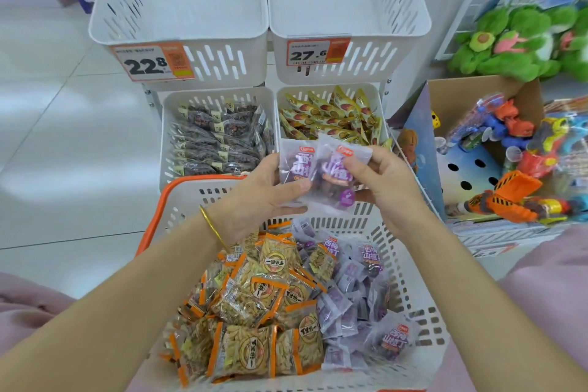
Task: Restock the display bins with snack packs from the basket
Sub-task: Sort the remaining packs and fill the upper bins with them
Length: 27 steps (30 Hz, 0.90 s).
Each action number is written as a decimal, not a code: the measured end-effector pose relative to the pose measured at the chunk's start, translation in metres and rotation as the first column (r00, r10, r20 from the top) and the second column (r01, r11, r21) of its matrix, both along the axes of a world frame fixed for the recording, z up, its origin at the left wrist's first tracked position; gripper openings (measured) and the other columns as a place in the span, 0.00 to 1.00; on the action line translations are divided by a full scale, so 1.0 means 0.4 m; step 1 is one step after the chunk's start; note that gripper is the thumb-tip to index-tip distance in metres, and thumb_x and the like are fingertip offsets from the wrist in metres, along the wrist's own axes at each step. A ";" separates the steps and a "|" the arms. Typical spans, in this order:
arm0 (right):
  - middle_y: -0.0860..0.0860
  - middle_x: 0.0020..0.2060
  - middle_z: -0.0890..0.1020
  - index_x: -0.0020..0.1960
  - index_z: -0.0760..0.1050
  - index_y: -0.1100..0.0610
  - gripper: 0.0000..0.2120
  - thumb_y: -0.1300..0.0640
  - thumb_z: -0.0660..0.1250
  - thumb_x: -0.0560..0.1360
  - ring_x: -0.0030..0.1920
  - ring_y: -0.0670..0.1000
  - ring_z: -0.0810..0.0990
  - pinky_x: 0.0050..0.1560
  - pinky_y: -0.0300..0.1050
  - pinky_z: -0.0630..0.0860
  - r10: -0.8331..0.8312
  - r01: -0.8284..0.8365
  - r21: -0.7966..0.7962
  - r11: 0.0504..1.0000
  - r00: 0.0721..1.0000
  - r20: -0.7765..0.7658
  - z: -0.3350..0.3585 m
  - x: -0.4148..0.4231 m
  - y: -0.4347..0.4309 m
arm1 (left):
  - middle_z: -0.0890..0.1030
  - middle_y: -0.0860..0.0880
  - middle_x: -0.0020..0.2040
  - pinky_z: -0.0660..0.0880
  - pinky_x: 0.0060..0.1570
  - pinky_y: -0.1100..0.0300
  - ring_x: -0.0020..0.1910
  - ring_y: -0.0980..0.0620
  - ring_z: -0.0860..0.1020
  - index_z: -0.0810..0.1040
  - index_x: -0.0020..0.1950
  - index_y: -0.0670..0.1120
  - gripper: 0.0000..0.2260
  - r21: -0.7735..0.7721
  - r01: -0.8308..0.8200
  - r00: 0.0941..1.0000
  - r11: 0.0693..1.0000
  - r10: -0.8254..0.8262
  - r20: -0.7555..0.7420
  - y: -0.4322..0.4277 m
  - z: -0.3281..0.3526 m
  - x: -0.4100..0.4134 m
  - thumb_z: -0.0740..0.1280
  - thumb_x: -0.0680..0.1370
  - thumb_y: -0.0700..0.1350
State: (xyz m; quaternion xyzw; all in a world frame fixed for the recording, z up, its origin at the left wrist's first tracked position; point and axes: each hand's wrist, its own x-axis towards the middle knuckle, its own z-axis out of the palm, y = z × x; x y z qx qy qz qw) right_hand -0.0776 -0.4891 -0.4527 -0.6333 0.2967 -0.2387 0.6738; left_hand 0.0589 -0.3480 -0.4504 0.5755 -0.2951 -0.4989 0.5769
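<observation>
Purple packs (332, 165), pinched in your left hand (264, 197) and right hand (393, 188), look light, soft, slippery; hold sealed edges.

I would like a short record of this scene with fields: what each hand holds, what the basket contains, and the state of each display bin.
left hand: grips held purple packs above the basket
right hand: pinches the same packs
basket: orange-edged packs on its left side, loose purple packs on its right
upper left bin: no packs visible, tag reads 22.8
upper right bin: no packs visible, tag reads 27.6
lower left bin: dark packs
lower right bin: yellow packs
</observation>
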 end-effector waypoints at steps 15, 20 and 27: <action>0.50 0.37 0.82 0.45 0.78 0.54 0.06 0.62 0.71 0.70 0.35 0.47 0.81 0.29 0.42 0.77 0.070 -0.065 -0.035 0.997 0.987 0.142 0.039 0.051 -0.030 | 0.81 0.43 0.55 0.78 0.54 0.50 0.54 0.46 0.81 0.71 0.64 0.44 0.24 -0.014 0.015 0.987 1.000 -0.013 0.158 -0.089 0.048 0.003 0.73 0.70 0.40; 0.51 0.57 0.75 0.61 0.70 0.50 0.24 0.58 0.74 0.69 0.51 0.51 0.80 0.41 0.56 0.82 0.116 -0.120 -0.100 0.988 0.992 -0.048 0.093 0.083 -0.101 | 0.80 0.45 0.56 0.80 0.47 0.58 0.51 0.51 0.81 0.66 0.66 0.42 0.26 -0.001 0.036 0.966 0.999 -0.035 0.258 -0.137 0.080 0.049 0.71 0.71 0.34; 0.48 0.45 0.79 0.53 0.73 0.49 0.19 0.66 0.73 0.68 0.41 0.48 0.80 0.34 0.46 0.80 0.361 -0.389 -0.331 0.859 0.921 -0.145 0.304 0.182 -0.259 | 0.73 0.55 0.60 0.76 0.55 0.60 0.58 0.56 0.77 0.52 0.73 0.48 0.45 -0.116 0.039 0.804 0.993 0.038 0.593 -0.277 0.225 0.157 0.78 0.66 0.41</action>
